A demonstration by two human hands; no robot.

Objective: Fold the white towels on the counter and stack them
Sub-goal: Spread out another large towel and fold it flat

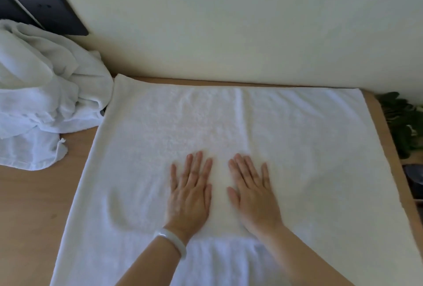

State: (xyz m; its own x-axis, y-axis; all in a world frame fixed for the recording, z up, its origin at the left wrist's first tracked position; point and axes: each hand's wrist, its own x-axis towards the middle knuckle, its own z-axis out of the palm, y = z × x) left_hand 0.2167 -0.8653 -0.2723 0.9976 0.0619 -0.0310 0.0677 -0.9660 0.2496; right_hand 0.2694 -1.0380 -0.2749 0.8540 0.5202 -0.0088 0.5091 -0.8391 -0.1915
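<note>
We had one white towel (286, 130) spread across the counter (29, 205), and our left hand (190, 196) and right hand (254, 196) lay flat on its middle, fingers straight, grasping nothing; we judged this the smoothing step. Next we would need an edge to fold over. The unfolded heap (41, 89) waited left, just touching the towel.

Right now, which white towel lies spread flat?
The towel under the left hand and right hand; the others sit crumpled in a heap at the left.
</note>
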